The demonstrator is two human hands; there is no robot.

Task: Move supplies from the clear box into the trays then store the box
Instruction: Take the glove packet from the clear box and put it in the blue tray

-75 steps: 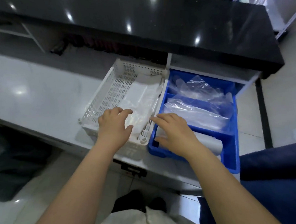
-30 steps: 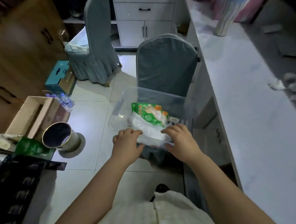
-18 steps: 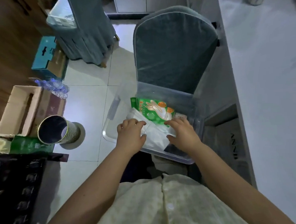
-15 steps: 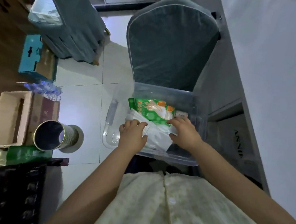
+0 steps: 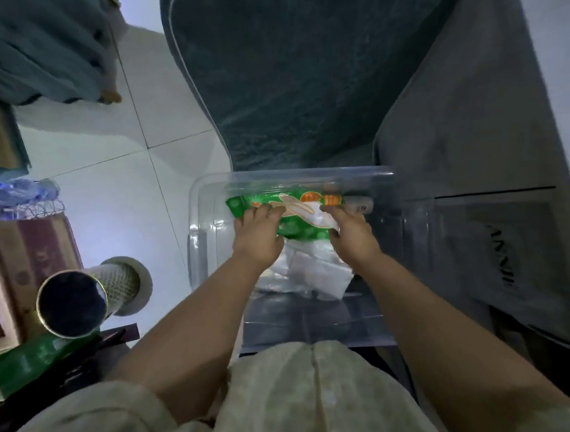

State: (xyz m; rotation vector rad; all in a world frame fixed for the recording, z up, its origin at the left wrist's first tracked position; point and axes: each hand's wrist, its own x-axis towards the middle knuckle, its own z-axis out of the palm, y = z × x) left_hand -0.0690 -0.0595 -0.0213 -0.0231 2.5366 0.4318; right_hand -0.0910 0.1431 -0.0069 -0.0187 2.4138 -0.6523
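Head view: green packet (image 5: pixel 290 215) sits inside the clear box (image 5: pixel 198 241), close to its far wall.
Axis: long side runs left to right, along that wall; glossy printed face up.
Left hand (image 5: pixel 258 237): fingers curled over the packet's left end.
Right hand (image 5: pixel 353 236): grips its right end.
Below: crinkled white plastic bags (image 5: pixel 317 274), nearer the box's front.
Room: pale glossy floor tiles (image 5: pixel 115 199) left of the box; teal fabric chair back (image 5: pixel 302 81) beyond it.

From here I see the left hand (image 5: pixel 258 237) and right hand (image 5: pixel 353 235) gripping opposite ends of a green plastic packet with orange print (image 5: pixel 298 231) inside the clear plastic box (image 5: pixel 196 254). White plastic-wrapped packs (image 5: pixel 314 275) lie beneath it.
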